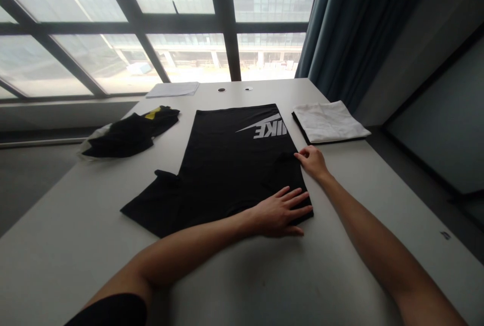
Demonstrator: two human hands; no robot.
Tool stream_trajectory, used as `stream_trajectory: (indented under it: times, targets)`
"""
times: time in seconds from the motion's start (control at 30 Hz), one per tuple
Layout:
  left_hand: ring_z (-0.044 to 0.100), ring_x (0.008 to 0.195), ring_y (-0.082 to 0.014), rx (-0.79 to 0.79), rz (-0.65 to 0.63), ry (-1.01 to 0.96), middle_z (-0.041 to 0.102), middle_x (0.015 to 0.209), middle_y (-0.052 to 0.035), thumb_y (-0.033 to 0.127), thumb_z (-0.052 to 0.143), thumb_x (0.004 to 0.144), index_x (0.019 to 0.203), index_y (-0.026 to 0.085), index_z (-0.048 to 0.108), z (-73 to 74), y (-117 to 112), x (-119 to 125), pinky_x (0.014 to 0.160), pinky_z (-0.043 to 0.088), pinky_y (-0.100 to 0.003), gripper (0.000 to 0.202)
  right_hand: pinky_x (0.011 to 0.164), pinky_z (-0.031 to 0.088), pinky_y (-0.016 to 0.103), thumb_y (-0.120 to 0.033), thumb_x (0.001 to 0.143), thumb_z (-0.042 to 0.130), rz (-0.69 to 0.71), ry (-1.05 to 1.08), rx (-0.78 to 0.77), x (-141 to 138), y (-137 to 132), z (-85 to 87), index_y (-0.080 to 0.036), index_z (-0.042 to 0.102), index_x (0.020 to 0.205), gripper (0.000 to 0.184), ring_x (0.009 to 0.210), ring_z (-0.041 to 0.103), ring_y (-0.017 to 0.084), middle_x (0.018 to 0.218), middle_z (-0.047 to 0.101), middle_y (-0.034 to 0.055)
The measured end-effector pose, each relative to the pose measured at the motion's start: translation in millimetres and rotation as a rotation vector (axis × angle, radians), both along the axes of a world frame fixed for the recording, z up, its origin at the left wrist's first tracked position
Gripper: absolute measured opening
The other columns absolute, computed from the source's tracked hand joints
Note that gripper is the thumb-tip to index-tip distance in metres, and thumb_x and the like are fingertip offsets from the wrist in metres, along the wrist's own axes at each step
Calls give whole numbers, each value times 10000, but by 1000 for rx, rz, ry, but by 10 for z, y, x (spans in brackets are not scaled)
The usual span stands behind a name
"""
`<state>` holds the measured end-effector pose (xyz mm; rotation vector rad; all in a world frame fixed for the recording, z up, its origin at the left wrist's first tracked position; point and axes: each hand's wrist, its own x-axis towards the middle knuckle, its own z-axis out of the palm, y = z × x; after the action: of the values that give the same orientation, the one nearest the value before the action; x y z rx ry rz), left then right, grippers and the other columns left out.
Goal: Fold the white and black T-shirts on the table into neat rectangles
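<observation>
A black T-shirt (pixel 227 159) with a white Nike print lies flat on the white table, its right side folded inward along a straight edge. One sleeve sticks out at its lower left. My left hand (pixel 280 212) rests on the shirt's near right corner, palm down with fingers spread. At the right edge of the shirt, my right hand (pixel 312 161) pinches the fabric between thumb and fingers. The cloth under my left palm is hidden.
To the right lies a folded white garment (pixel 330 122) on top of a black one. A crumpled black garment with yellow and white parts (pixel 130 132) is at the left. Papers (pixel 173 89) lie at the table's far edge, near two round cable holes (pixel 221 90). Windows and a blue curtain (pixel 351 28) stand behind.
</observation>
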<state>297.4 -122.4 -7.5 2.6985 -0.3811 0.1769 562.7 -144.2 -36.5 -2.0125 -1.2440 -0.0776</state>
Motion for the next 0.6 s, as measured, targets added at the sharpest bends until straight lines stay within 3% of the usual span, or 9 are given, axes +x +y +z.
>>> stream_trajectory:
  times: [0.17,0.3,0.47,0.6]
  targets:
    - [270,1508,-317,-48,25,-15,346,1612,-117,518,535,995,1529,241,422,133,99,39,1227,217,-522,613,693,441,351,-509,880,609,-28,45,30,24,15,-20,-231,616,659,355,687,555,213,720,615,51]
    - [271,1512,-270,-9,222,-48,366,1607,-106,371,500,1034,1497,237,458,223,407,136,1229,216,-491,485,775,464,366,-415,925,551,16,-3,106,-15,-14,40,-222,648,753,276,776,581,232,812,644,72]
    - [235,1523,-282,26,366,-28,342,1619,-100,336,510,1021,1524,252,414,79,768,204,1215,207,-552,519,952,444,423,-332,962,506,188,-103,97,-173,-62,127,-231,708,928,229,1029,594,277,1015,689,104]
    - [210,1527,-310,61,380,16,318,1630,-103,430,542,999,1539,268,395,-85,821,194,1216,168,-574,583,1042,416,482,-325,952,533,278,-117,10,-250,-55,141,-245,715,1106,251,1200,567,306,1264,655,109]
